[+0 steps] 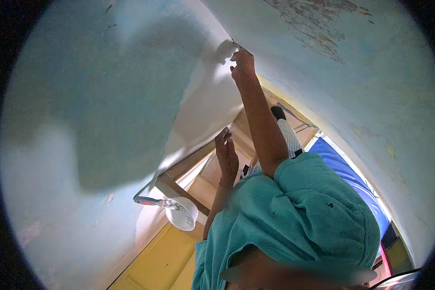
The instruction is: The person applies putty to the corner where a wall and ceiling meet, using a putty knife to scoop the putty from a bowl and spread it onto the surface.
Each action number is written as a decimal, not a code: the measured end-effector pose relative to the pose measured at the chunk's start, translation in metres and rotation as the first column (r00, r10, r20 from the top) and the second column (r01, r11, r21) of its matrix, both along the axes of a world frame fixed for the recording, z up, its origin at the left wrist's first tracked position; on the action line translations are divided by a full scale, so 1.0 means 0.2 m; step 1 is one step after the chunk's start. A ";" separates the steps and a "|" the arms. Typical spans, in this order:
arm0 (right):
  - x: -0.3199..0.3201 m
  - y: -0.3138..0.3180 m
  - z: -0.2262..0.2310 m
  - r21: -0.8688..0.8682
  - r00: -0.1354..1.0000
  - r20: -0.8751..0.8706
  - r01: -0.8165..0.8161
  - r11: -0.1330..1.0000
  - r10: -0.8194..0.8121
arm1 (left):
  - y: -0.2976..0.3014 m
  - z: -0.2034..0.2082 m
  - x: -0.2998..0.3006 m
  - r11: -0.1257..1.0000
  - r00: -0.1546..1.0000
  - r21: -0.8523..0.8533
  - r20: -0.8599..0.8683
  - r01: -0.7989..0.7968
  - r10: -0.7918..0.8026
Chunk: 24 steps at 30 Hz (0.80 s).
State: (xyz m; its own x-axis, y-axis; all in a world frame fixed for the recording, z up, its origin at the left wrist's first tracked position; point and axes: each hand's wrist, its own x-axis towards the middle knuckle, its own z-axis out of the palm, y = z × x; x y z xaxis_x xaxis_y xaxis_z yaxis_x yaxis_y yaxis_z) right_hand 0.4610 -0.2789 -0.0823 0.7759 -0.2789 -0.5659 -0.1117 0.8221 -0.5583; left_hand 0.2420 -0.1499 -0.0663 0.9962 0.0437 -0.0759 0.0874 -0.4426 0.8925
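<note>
My right hand is raised to the inner corner where two pale blue walls meet. Its fingers are closed on a small flat scraper, mostly hidden by the hand, at the corner line. Lower down, my left hand is held near the wall with its fingers slightly apart; pale smears show on the fingertips and nothing is visible in it. A white bowl sits by the wooden frame to the left. Across its rim lies a putty knife with a grey and red handle and a smeared blade.
White filler covers the left wall beside the corner. Peeling paint marks the right wall. Below me are a wooden frame and a yellow panelled surface. A blue sheet hangs at the right, and my shadow falls on the left wall.
</note>
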 end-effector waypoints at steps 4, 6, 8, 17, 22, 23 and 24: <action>0.03 0.02 0.01 0.035 0.995 0.091 -0.045 0.998 0.041 | 0.00 0.00 0.01 0.999 1.000 -0.045 -0.005 -0.015 0.015; 0.04 0.04 0.00 0.073 0.994 0.102 -0.040 0.997 0.032 | 0.00 0.00 0.01 0.999 0.999 -0.028 -0.021 -0.030 0.029; 0.03 0.05 0.00 0.060 0.980 0.195 -0.045 0.997 0.033 | 0.01 0.00 0.01 1.000 1.000 0.008 -0.009 -0.017 0.017; 0.10 0.05 -0.03 0.116 0.960 0.279 -0.021 0.993 -0.012 | 0.05 0.01 0.02 0.999 0.999 0.015 0.023 -0.032 0.032; 0.05 0.06 0.10 0.029 0.921 0.388 -0.056 0.998 0.040 | 0.05 0.01 0.00 0.997 0.997 0.005 -0.001 -0.075 0.075; 0.04 0.06 0.14 0.036 0.926 0.376 -0.033 0.999 0.017 | 0.05 0.01 0.00 0.997 0.997 0.006 -0.002 -0.079 0.079; 0.03 0.07 0.16 0.045 0.912 0.411 -0.005 0.999 -0.014 | 0.05 0.01 -0.01 0.997 0.997 0.004 0.003 -0.078 0.078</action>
State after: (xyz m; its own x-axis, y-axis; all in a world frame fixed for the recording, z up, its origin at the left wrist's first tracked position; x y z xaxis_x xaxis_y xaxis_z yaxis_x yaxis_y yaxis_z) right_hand 0.4674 -0.2654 -0.0504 0.9414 -0.2650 -0.2088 0.1236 0.8467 -0.5175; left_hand 0.2407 -0.1400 -0.0633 0.9899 0.1214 -0.0731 0.1196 -0.4384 0.8908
